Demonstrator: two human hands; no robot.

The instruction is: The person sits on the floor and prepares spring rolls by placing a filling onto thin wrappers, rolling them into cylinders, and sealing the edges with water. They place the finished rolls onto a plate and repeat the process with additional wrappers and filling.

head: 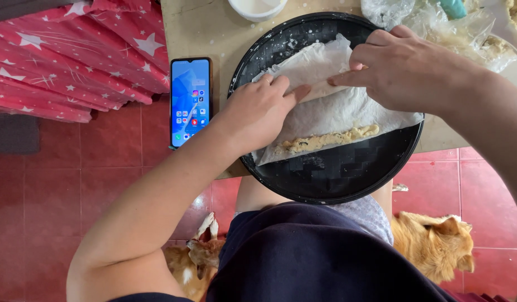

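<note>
Seen from the head camera, a seated person folds a thin, pale, translucent wrapper sheet over a line of crumbly yellowish filling on a round black woven-pattern tray. The tray rests on the near edge of a light wooden table, overhanging the person's lap. The left hand presses down on the sheet's left end, fingers together and flat, thumb tucked toward the fold. The right hand pinches the sheet's upper flap between thumb and fingertips, drawing it across the middle. The filling lies exposed along the sheet's near edge, just above the tray's bare front rim.

To fold cleanly, the judgement here is that the left hand should keep the end pinned while the right lays the flap down evenly, without tugging, since so thin a sheet looks likely to tear or wrinkle.

Beside the tray, a smartphone with a lit blue screen lies on the table. A white round bowl and crumpled clear plastic bags sit beyond. A red star-printed cloth hangs at left; two ginger dogs lie on the red tiled floor.
</note>
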